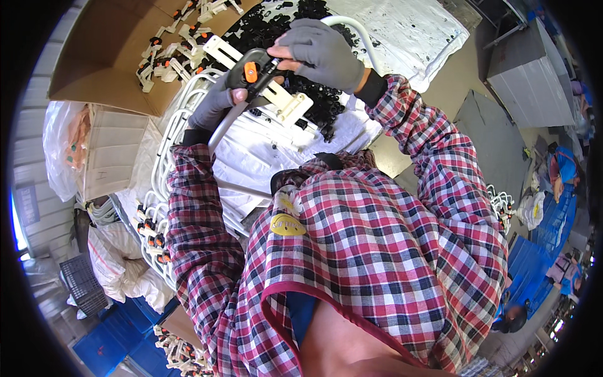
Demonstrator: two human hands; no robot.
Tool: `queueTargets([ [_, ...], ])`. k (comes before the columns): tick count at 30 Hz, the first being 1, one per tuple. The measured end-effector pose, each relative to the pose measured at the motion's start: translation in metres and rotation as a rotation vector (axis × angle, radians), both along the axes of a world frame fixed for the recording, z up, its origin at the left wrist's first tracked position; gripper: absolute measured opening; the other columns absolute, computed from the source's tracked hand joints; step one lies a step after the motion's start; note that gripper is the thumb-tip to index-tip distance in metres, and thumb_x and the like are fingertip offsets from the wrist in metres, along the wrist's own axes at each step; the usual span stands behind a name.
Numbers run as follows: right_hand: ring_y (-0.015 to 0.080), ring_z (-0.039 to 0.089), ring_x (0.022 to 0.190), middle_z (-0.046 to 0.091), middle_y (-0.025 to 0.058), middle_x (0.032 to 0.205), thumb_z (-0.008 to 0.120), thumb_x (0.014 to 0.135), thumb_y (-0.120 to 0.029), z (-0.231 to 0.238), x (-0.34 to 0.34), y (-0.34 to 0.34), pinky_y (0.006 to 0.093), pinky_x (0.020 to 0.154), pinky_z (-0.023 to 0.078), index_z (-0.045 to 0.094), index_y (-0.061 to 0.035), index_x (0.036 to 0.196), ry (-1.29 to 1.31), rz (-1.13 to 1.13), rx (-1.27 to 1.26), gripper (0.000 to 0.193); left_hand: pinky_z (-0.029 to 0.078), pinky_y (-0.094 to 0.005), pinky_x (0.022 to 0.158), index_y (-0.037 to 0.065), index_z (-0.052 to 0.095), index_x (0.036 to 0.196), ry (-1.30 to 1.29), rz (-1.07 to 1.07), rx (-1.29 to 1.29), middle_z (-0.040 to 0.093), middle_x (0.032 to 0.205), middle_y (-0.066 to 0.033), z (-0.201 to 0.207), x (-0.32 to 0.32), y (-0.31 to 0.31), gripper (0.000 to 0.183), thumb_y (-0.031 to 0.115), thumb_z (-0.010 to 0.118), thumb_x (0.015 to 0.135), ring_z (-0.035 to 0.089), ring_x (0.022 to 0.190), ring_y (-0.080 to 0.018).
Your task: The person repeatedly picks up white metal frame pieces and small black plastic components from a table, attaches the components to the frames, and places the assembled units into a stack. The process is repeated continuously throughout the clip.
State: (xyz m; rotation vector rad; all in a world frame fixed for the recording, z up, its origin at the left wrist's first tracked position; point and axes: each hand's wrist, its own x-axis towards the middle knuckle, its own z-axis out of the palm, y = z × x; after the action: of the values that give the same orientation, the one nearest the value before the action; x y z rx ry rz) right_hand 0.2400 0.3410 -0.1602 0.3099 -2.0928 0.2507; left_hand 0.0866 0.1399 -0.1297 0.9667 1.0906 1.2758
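Note:
Both my hands wear grey gloves with bare fingertips. My left hand (217,105) is closed round a black plastic clamp with an orange button (251,71), its thumb lying beside the button. The clamp sits on a bent white tube (227,131), and a cream slotted bracket (289,105) sticks out on both sides of it. At the clamp's upper right end, my right hand (323,56) pinches a small black piece, partly hidden by the fingers. Behind that hand a white tube (352,24) curves round; whether it is the same tube I cannot tell.
Small black plastic parts (323,107) lie heaped on a white sheet (408,38). A cardboard box (94,63) at the upper left holds cream brackets (176,53). Bent white tubes (164,157) are stacked by my left arm. A large grey box (534,72) stands right; people work beyond.

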Motion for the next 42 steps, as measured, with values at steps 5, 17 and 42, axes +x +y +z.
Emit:
queueTargets([
  [5, 0.0241, 0.065, 0.099, 0.072, 0.0033, 0.103, 0.076, 0.08, -0.032, -0.006, 0.007, 0.007, 0.0355, 0.088, 0.053, 0.074, -0.0158, 0.107, -0.05, 0.062, -0.066, 0.032, 0.044, -0.0355, 0.108, 0.003, 0.032, 0.149, 0.124, -0.028, -0.079, 0.054, 0.137, -0.0141, 0.003, 0.002, 0.006, 0.102, 0.043, 0.082, 0.07, 0.054, 0.126, -0.0243],
  [17, 0.0185, 0.065, 0.104, 0.07, -0.0021, 0.112, 0.079, 0.078, -0.029, -0.009, 0.016, -0.008, 0.0348, 0.096, 0.05, 0.075, -0.0182, 0.107, 0.008, 0.012, 0.028, 0.031, 0.047, -0.0371, 0.105, 0.006, 0.03, 0.151, 0.0, -0.023, -0.113, 0.048, 0.143, -0.0103, -0.034, -0.017, -0.005, 0.095, 0.038, 0.08, 0.077, 0.049, 0.13, -0.0222],
  [42, 0.0095, 0.058, 0.081, 0.066, 0.0022, 0.091, 0.075, 0.086, -0.039, -0.073, 0.093, 0.041, 0.0269, 0.072, 0.047, 0.066, -0.0039, 0.109, -0.727, -0.362, -0.905, 0.042, 0.047, -0.0296, 0.095, 0.001, 0.052, 0.135, 0.305, 0.124, -0.034, 0.063, 0.119, -0.0048, -0.014, -0.017, -0.086, 0.058, 0.013, 0.075, 0.084, 0.059, 0.107, -0.0135],
])
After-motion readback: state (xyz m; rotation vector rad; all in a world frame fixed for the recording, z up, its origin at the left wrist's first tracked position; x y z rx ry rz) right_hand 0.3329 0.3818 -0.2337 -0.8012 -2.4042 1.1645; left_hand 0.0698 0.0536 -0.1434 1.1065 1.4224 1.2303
